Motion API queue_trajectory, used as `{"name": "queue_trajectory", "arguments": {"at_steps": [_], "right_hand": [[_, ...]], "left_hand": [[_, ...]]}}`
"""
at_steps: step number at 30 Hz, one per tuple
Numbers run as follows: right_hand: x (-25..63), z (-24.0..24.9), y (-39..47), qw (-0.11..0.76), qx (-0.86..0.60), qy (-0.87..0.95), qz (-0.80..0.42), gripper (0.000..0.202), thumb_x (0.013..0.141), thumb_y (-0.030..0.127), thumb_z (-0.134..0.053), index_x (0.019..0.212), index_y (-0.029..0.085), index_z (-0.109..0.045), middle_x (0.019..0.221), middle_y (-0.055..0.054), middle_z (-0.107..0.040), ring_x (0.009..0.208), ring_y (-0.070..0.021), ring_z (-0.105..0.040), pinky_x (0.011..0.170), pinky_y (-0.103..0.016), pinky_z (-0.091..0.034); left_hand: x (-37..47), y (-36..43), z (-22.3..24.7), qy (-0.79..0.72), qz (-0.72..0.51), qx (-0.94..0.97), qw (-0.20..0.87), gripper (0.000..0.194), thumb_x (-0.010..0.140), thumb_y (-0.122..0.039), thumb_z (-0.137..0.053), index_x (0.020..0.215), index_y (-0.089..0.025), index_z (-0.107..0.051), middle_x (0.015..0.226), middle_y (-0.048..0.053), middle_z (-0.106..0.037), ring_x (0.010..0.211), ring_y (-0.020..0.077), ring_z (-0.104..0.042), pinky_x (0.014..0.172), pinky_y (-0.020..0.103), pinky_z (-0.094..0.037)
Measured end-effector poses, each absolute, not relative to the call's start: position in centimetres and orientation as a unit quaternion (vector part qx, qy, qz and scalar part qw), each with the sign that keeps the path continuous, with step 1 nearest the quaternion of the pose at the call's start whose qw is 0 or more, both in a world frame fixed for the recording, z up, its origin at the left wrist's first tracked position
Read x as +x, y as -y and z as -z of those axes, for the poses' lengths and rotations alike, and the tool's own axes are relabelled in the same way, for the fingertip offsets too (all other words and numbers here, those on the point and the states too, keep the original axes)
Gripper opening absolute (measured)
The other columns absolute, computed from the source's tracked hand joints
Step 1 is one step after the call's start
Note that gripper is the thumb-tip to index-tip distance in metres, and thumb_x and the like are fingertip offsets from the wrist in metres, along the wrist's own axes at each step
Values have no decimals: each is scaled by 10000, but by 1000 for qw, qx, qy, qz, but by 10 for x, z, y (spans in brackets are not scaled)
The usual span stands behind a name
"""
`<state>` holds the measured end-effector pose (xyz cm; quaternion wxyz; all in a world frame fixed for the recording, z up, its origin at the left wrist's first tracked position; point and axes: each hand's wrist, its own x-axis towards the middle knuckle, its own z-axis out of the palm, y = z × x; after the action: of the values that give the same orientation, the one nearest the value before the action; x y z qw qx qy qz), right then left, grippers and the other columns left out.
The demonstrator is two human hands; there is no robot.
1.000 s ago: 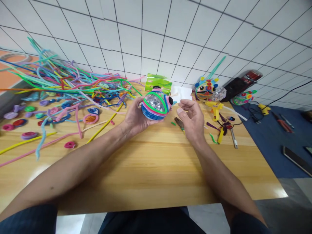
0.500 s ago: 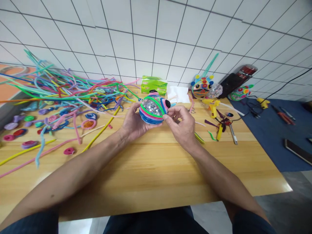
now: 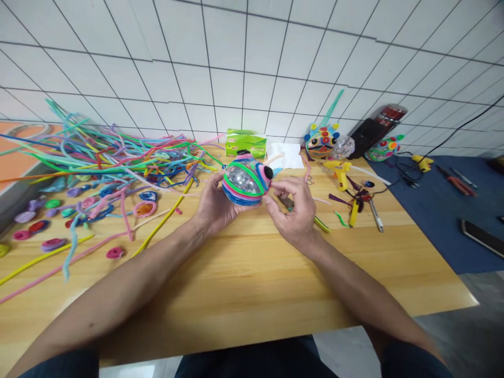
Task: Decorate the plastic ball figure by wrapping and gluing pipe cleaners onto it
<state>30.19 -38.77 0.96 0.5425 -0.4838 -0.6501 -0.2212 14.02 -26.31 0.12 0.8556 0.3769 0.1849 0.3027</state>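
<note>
Clearly, the left hand [image 3: 214, 210] is gripping the decorated ball [image 3: 241, 181], cupping it from its left side and from below. The ball sits over the middle of the worktop [image 3: 236, 294], closer to the far edge than to the near one. It has a clear, shiny body crossed by green strips, blue and pink bands around its lower part, two black-topped knobs and a pale blue point sticking out on the right.

The right hand [image 3: 293, 212] is half curled just beside the ball's right side, thumb and fingertips parted; whether they touch it, I cannot tell. Behind that hand lies a partly hidden tool with a yellow-green handle [image 3: 322, 224].

Along the far edge, against the tiled wall, stand a green packet [image 3: 246, 144], a white sheet [image 3: 289, 156] and a second decorated figure [image 3: 321, 144]. A heap of fuzzy stems [image 3: 126, 152] fills the far left corner, with small coils scattered in front of it. Towards the right edge lie a yellow glue gun [image 3: 337, 172] and a pen [image 3: 376, 215]; past that edge, a phone [image 3: 482, 237] rests on a blue mat [image 3: 425, 226].
</note>
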Motion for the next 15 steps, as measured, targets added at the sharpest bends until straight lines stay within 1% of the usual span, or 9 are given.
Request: {"name": "queue_trajectory", "arguments": {"at_steps": [3, 6, 9, 12, 15], "right_hand": [[303, -9, 390, 521, -489, 660, 232, 460, 1026, 135, -756, 1449, 273, -639, 1165, -82, -776, 1028, -256, -749, 861, -431, -659], [305, -3, 393, 481, -490, 679, 260, 557, 1032, 200, -781, 1555, 260, -596, 1235, -127, -782, 1105, -303, -765, 889, -469, -676], [305, 4, 394, 451, -494, 687, 283, 622, 1043, 272, -801, 1618, 262, -566, 1234, -134, -782, 1095, -315, -774, 913, -489, -684], [304, 7, 393, 451, -490, 687, 292, 632, 1042, 259, -807, 1632, 247, -580, 1219, -132, -772, 1076, -302, -756, 915, -467, -677], [302, 8, 392, 447, -485, 691, 297, 623, 1050, 222, -791, 1641, 238, -594, 1205, -130, -751, 1051, -284, -739, 888, -436, -663]], "left_hand": [[143, 266, 9, -178, -405, 457, 771, 551, 959, -616, -773, 1359, -252, -669, 1416, 106, -784, 1378, 374, -744, 1103, 530, -680], [143, 265, 23, -155, -502, 562, 638, 640, 938, -619, -868, 1440, -316, -614, 1465, 66, -727, 1378, 315, -712, 1174, 477, -616], [141, 264, 31, -117, -534, 642, 537, 659, 1007, -621, -827, 1526, -318, -556, 1502, 84, -679, 1373, 308, -695, 1191, 477, -592], [140, 264, 30, -105, -531, 667, 511, 662, 1042, -621, -796, 1552, -311, -511, 1516, 98, -650, 1370, 309, -689, 1179, 480, -599], [140, 266, 28, -112, -517, 675, 513, 706, 1030, -651, -802, 1553, -304, -479, 1500, 105, -644, 1344, 305, -694, 1152, 477, -615]]}}
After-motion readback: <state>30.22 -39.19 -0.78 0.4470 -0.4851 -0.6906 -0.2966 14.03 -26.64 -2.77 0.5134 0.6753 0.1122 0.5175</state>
